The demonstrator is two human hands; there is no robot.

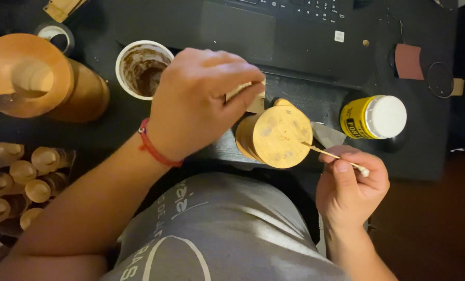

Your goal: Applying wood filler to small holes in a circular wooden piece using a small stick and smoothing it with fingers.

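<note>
My left hand (198,101), with a red cord on the wrist, grips a short wooden cylinder (274,136) from above, fingers over its top and a small wood piece. The cylinder's round flat face points toward me. My right hand (349,184) pinches a thin wooden stick (329,154) with a whitish tip at the hand end. The stick's far end touches the right edge of the cylinder's face.
A yellow glue bottle with a white cap (374,117) lies at the right. A white cup with brown residue (141,68) stands behind my left hand. A large wooden cylinder (32,78) and several small ones (27,179) sit at left. A laptop (274,31) is behind.
</note>
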